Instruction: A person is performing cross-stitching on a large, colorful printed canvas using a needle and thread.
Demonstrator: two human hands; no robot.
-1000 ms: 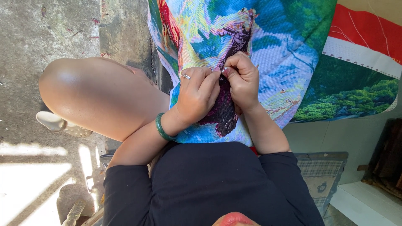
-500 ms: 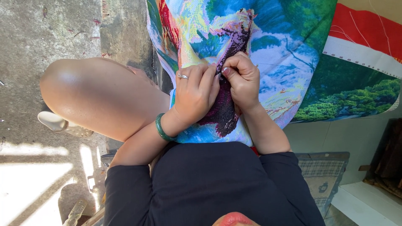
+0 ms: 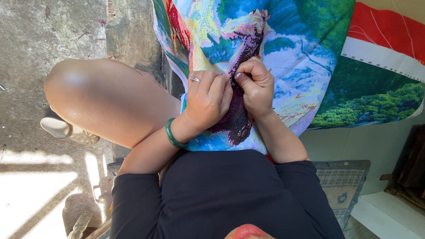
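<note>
Since a second ago the two hands have barely shifted; the left hand has slid a little closer against the right hand. Both sets of fingers are curled and pinch the embroidered cloth at its dark purple stitched patch; whether a needle sits between them cannot be told. The cloth drapes over the lap, spreading from the hands toward 12 and 2 o'clock. A ring sits on a left finger and a green bangle on the left wrist. At 9 o'clock the bare knee rises above the concrete floor. No container shows.
</note>
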